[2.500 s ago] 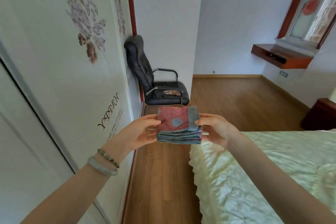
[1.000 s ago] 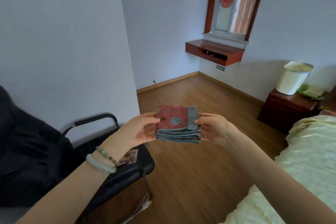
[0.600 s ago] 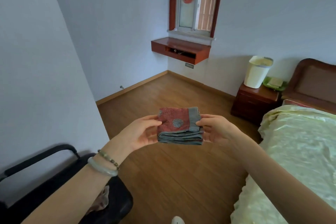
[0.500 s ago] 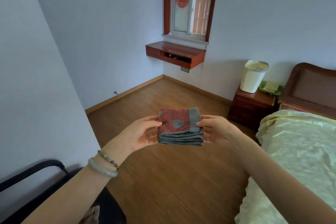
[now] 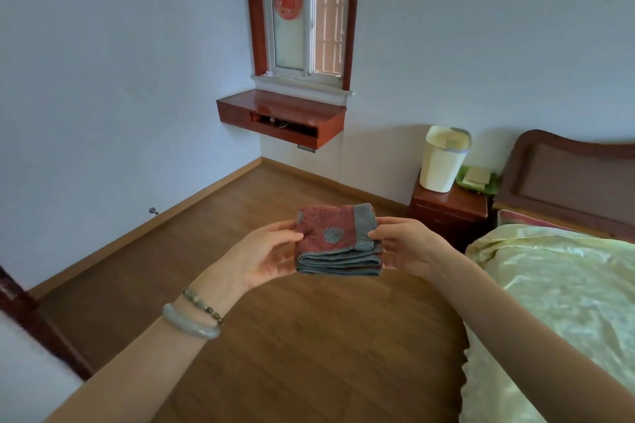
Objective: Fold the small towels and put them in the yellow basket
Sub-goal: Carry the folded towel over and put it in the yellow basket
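Note:
A folded small towel (image 5: 335, 240), red with grey borders and a grey round motif, is held level in front of me above the wooden floor. My left hand (image 5: 264, 257) pinches its left edge with thumb on top. At the towel's right edge my right hand (image 5: 405, 247) pinches the same way. The pale yellow perforated basket (image 5: 443, 160) stands upright on a dark wooden nightstand (image 5: 450, 208) at the far right, beside the bed's headboard, well beyond the towel.
A bed with a pale yellow-green cover (image 5: 563, 302) fills the right side. A wooden wall shelf (image 5: 281, 117) hangs under a window. A green tray (image 5: 477, 178) sits on the nightstand behind the basket. Wooden floor (image 5: 275, 336) stretches ahead.
My view has swung right from the wardrobe and black chair to the window, nightstand and basket. Both hands keep holding the folded towel in the same way.

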`<act>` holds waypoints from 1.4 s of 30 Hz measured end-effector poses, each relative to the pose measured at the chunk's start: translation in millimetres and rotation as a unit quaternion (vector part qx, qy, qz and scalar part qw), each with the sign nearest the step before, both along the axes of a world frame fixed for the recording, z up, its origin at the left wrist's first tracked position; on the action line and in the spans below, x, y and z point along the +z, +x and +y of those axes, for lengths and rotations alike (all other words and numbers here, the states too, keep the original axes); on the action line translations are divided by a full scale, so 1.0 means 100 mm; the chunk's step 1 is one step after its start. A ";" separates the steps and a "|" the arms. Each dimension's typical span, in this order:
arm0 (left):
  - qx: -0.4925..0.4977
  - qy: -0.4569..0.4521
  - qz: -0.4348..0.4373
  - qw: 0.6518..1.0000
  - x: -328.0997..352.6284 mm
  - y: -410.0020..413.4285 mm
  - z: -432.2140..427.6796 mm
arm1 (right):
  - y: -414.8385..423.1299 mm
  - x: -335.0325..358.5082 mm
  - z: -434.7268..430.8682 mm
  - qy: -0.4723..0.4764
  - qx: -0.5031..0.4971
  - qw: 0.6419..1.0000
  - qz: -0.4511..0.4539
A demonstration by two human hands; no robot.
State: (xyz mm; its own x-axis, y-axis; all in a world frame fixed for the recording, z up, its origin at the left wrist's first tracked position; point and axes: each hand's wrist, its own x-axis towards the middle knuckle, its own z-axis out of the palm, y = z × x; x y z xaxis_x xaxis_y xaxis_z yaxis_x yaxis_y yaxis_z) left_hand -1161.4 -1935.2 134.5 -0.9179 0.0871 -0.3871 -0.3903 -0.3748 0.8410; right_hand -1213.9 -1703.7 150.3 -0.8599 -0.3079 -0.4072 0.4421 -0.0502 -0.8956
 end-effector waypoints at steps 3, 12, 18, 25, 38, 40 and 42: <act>-0.022 -0.001 -0.003 1.000 -0.06 -0.62 -0.06 | -0.55 -0.07 -0.03 0.002 -0.019 1.000 0.002; -0.092 -0.015 0.014 0.996 0.00 -2.80 -0.43 | -2.38 -0.03 -0.34 -0.012 -0.078 0.997 0.008; -0.129 -0.014 0.014 0.991 0.10 -4.13 -0.53 | -3.47 0.05 -0.47 -0.017 -0.135 0.991 0.005; -0.163 -0.012 -0.003 0.987 -0.04 -5.36 -0.53 | -4.59 -0.06 -0.48 0.001 -0.160 0.987 -0.007; -0.193 -0.043 0.010 0.980 -0.03 -8.19 -0.31 | -7.28 -0.17 -0.29 -0.015 -0.201 0.980 -0.008; -0.196 -0.039 0.011 0.980 0.00 -8.57 -0.24 | -7.61 -0.15 -0.25 -0.017 -0.207 0.978 -0.007; -0.200 -0.032 0.005 0.979 -0.01 -8.90 -0.18 | -7.90 -0.12 -0.20 -0.014 -0.216 0.976 -0.006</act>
State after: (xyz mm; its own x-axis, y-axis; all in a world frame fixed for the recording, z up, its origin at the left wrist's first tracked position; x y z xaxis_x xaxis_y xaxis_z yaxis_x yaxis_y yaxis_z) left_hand -2051.0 -1953.2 133.4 -0.8190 0.4172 -0.3940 -0.4862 -0.1398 0.8626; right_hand -2004.1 -1724.1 137.9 -0.9068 0.0718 -0.4153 0.3852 -0.2589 -0.8858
